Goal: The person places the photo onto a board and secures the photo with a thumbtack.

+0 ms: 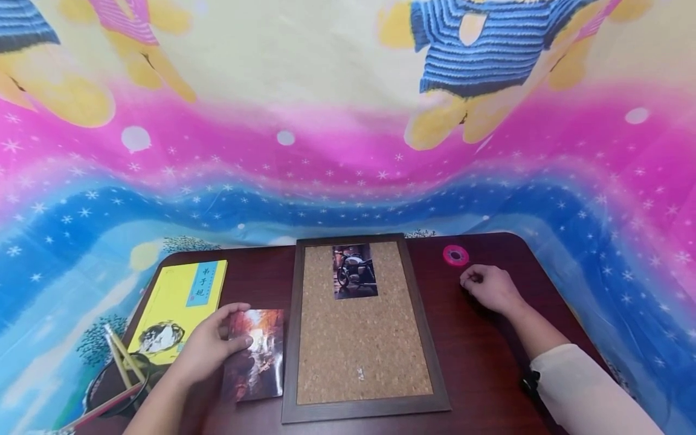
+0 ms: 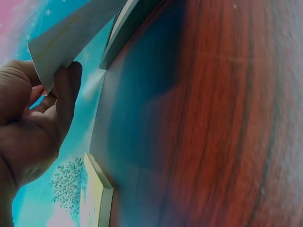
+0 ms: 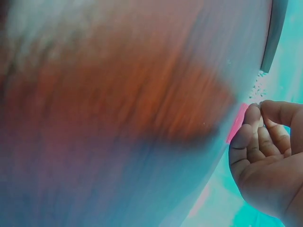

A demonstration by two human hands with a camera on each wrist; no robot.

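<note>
My left hand point(image 1: 209, 344) pinches a photo print point(image 1: 261, 356) of a glowing autumn scene between thumb and fingers, just left of the framed cork board point(image 1: 375, 344). In the left wrist view the print's pale back point(image 2: 71, 40) faces the camera, raised over the table. A motorcycle photo point(image 1: 354, 270) lies on the upper part of the cork. Right of the board, my right hand point(image 1: 489, 289) is just in front of a round pink case point(image 1: 455, 255). Its thumb and index fingertips meet; I cannot tell whether something tiny is between them.
A yellow book point(image 1: 176, 308) lies on the left of the dark wood table point(image 1: 435, 338). At the front left stands a dark holder point(image 1: 106, 386) with pencils, close to the left forearm. A small whitish mark point(image 1: 360, 374) shows low on the cork. A printed curtain point(image 1: 326, 151) surrounds the table.
</note>
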